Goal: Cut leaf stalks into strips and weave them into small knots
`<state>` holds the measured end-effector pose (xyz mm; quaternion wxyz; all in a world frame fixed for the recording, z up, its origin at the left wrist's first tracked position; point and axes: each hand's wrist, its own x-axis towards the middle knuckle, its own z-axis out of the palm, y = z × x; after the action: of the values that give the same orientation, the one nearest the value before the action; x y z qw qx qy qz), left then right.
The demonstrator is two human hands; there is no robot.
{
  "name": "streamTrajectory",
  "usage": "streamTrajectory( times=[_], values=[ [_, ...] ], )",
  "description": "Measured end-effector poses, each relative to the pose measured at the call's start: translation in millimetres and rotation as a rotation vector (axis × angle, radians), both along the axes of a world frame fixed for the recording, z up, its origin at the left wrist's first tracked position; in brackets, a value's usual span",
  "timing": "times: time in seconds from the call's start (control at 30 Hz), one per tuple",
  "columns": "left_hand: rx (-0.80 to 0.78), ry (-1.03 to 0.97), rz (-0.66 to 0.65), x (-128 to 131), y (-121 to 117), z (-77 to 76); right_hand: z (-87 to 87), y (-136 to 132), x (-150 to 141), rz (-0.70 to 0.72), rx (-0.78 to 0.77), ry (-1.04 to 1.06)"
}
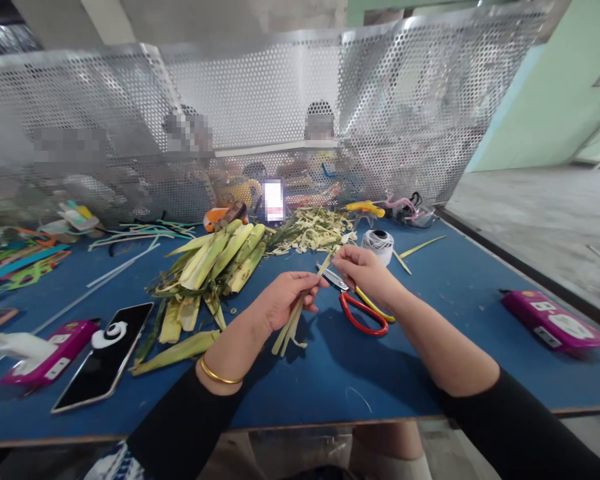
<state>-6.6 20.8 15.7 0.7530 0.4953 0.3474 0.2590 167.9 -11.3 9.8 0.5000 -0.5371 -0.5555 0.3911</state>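
Husk strips are spanning the gap between both hands, above the middle of the surface. Largest first: a perforated metal screen is standing along the far side, blurring the people behind it; the blue surface is carrying the rest. A husk pile is sitting beyond the left forearm, with pale shreds lying to its right. A dark phone is lying near the left edge of the work area. Red-and-yellow scissors are resting just right of the strips, below the right hand; a white spool is standing just beyond that hand.

Key relation: the strips' long axis is running diagonally, loose tails near and left, upper ends far and right. The left hand is clamping its fingers around the middle; the right fingers, thumb and forefinger together, are pinching the upper end. So both hands are touching the strips, the left one sitting nearer the tails.

Hard to make out: left fingers are covering the mid-length, strip count isn't showing clearly, the right forearm is partly hiding the yellow handle, and coloured bits at far left are blurring.
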Motion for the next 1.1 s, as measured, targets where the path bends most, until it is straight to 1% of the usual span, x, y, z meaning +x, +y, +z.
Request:
streamTrajectory(
  times=[0.2, 0.33, 0.4, 0.5, 0.57, 0.67, 0.77, 0.83, 0.87, 0.97, 1.03, 1.07, 1.1],
  values=[
    [-0.003, 0.008, 0.011, 0, 0, 1.4, 0.5, 2, 7, -0.158, 0.181, -0.244],
    [-0.011, 0.021, 0.017, 0, 0, 1.7, 1.8, 2, 10, -0.230, 0.269, -0.319],
    [0.024, 0.028, 0.024, 1, 0, 0.7, 4.0, 0, 11, -0.253, 0.305, -0.355],
    [0.135, 0.064, 0.028, 2, 1, -2.2, 9.0, -4, 11, -0.277, 0.332, -0.439],
    [0.237, 0.127, 0.020, 2, 1, -4.0, 12.6, -8, 11, -0.267, 0.358, -0.509],
    [0.421, 0.287, -0.012, 2, 0, -3.9, 16.4, -13, 9, -0.195, 0.427, -0.579],
    [0.614, 0.490, -0.119, 0, -1, -0.2, 17.3, -14, 10, -0.074, 0.465, -0.588],
    [0.715, 0.585, -0.231, -3, -2, 3.2, 16.5, -13, 12, 0.011, 0.438, -0.556],
    [0.753, 0.602, -0.289, -4, -3, 4.8, 15.8, -11, 13, 0.052, 0.408, -0.527],
    [0.818, 0.541, -0.439, -7, -4, 8.4, 11.9, -3, 19, 0.150, 0.270, -0.386],
    [0.845, 0.464, -0.457, -8, -4, 10.0, 7.2, 2, 22, 0.174, 0.149, -0.263],
    [0.865, 0.433, -0.423, -8, -4, 10.6, 4.3, 5, 23, 0.165, 0.089, -0.204],
    [0.889, 0.407, -0.362, -8, -4, 11.0, 1.3, 8, 23, 0.146, 0.035, -0.156]
  ],
)
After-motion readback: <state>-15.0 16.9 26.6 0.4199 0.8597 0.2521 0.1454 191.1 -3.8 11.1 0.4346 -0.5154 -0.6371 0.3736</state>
